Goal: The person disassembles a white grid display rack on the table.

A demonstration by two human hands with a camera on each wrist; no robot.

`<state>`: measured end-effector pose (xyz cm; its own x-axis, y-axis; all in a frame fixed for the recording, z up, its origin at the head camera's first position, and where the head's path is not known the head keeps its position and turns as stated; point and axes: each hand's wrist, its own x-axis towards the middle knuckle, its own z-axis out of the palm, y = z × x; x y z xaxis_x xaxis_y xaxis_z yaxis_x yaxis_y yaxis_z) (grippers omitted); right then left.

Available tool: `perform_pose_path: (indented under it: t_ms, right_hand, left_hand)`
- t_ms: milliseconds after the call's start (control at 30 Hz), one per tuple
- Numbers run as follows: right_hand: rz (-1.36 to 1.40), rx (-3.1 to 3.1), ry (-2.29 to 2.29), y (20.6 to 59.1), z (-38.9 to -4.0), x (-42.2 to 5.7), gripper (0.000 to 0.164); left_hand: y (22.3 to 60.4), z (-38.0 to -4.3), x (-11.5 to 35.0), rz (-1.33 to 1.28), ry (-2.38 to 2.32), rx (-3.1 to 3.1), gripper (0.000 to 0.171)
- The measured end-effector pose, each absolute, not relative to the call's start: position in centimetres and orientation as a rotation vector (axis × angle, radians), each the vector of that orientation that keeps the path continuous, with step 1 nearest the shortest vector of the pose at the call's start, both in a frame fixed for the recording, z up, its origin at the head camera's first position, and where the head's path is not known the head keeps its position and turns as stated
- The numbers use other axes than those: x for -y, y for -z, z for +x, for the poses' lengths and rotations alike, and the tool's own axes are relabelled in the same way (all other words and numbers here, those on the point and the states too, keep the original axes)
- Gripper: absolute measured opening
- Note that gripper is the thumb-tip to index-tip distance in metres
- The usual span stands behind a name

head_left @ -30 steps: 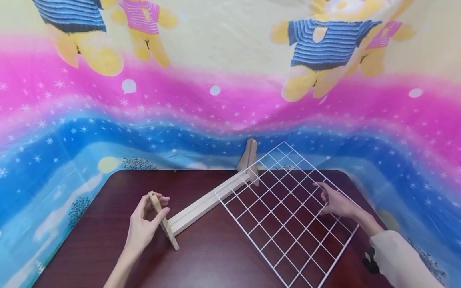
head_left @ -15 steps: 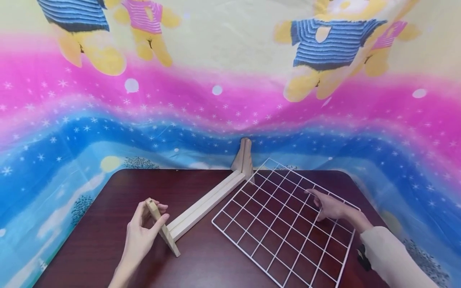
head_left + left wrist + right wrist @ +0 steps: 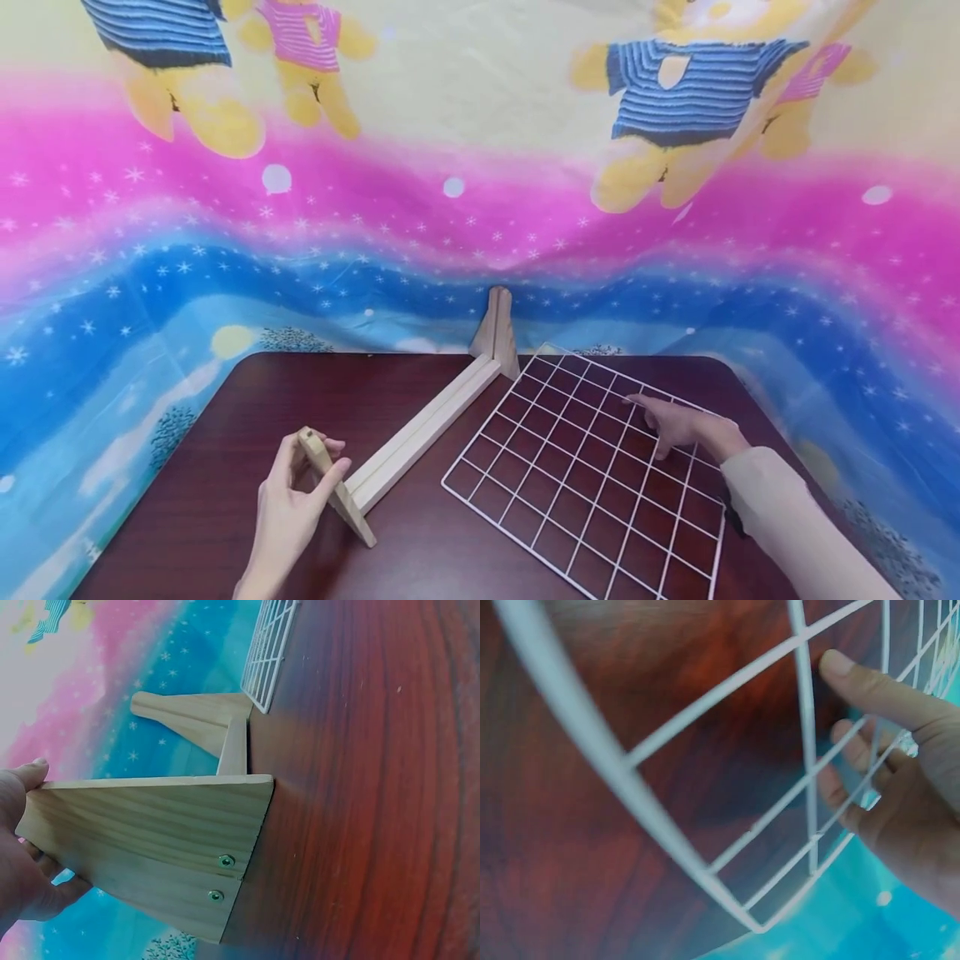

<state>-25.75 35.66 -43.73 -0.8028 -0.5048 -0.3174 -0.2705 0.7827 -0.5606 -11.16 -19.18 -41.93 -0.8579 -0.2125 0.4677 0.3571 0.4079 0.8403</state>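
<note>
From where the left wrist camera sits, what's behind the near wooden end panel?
Visible past the near wooden end panel: part of the wooden crossbar, the far wooden end panel, the patterned backdrop. Covered: the crossbar's near end.

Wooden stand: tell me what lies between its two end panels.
In the head view, a wooden crossbar runs from the near end panel to the far end panel.

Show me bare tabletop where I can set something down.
The tabletop is bare left of the wooden stand, beyond the left hand, and at the front, between the stand's near end and the wire grid. Crowded: the right side, mostly spanned by grid and right hand.
</note>
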Motion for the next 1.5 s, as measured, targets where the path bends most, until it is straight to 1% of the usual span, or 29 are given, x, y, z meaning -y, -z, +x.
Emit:
perform_pose_path:
  t_ms: [233,333,433,633,767,867,1033,1133,1300,1367,1500]
  right_hand:
    - [-0.504,-2.598,0.365,43.0,-26.0,-34.6,0.097]
    - [-0.477,-2.596,0.352,42.9,-26.1,-34.4,0.096]
    - [-0.478,-2.594,0.373,42.8,-26.2,-34.2,0.094]
    - [-0.480,-2.645,0.330,43.0,-26.7,-34.3,0.094]
    - [-0.493,-2.672,0.328,43.1,-27.0,-34.3,0.091]
    - [-0.499,-2.683,0.326,43.0,-27.1,-34.3,0.088]
    - [-0.514,-2.700,0.357,43.0,-26.8,-34.3,0.086]
    - [-0.558,-2.738,0.420,43.1,-26.2,-34.1,0.081]
    - [-0.663,-2.826,0.657,43.1,-23.6,-33.5,0.065]
    - [-0.688,-2.822,0.793,43.1,-22.3,-33.3,0.061]
    - [-0.662,-2.812,0.927,42.6,-19.1,-32.2,0.054]
  left_hand:
    - [39.5,-9.3,17.7,-0.076,1.415,2.149,0.037]
    - [39.1,-9.0,17.5,-0.072,1.394,2.144,0.038]
    - [39.5,-8.9,17.7,-0.063,1.378,2.144,0.039]
    - [41.4,-9.5,18.6,-0.011,1.366,2.170,0.043]
    - [42.0,-9.6,18.8,0.003,1.355,2.180,0.045]
    - [42.0,-9.4,18.8,0.001,1.353,2.175,0.045]
    - [40.2,-8.6,18.0,-0.027,1.356,2.147,0.043]
    - [39.6,-8.4,17.9,-0.034,1.366,2.147,0.042]
    - [41.7,-8.9,19.3,-0.060,1.391,2.202,0.043]
    - [42.4,-9.2,20.0,-0.113,1.418,2.215,0.043]
    - [42.3,-9.7,21.1,-0.317,1.534,2.186,0.045]
